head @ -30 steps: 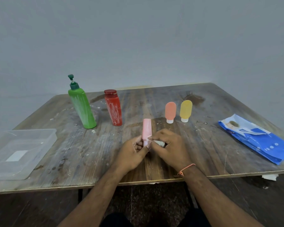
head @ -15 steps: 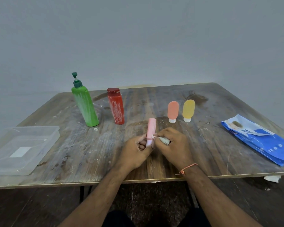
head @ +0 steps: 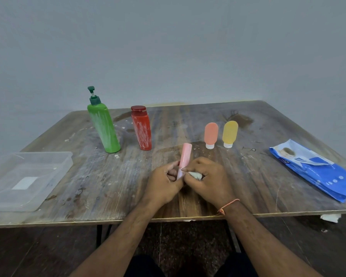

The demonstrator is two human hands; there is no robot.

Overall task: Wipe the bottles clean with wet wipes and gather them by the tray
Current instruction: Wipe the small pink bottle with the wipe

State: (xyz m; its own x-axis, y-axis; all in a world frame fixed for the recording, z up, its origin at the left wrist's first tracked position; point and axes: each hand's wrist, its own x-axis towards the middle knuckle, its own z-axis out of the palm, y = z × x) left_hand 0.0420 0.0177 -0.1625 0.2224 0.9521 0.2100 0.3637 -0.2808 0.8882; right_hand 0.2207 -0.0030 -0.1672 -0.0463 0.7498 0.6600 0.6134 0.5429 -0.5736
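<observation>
A small pink bottle (head: 185, 156) is held near the table's front middle, its far end pointing away from me. My left hand (head: 164, 184) grips its near end. My right hand (head: 206, 180) holds a crumpled white wet wipe (head: 195, 174) against the bottle's right side. A green pump bottle (head: 104, 126) and a red bottle (head: 141, 129), both streaked with white, stand at the back left. Two small tubes, orange (head: 210, 134) and yellow (head: 229, 133), stand cap-down at the back right. A clear plastic tray (head: 26, 188) sits at the left edge.
A blue pack of wet wipes (head: 320, 172) lies at the right edge of the worn wooden table (head: 108, 186), its flap partly open. A scrap of white paper (head: 330, 217) lies on the dark floor below the table's right front edge.
The pink bottle's far end has tilted a little to the right between my hands while the wipe stays on its lower part. The view has shifted slightly; the other bottles stand as before.
</observation>
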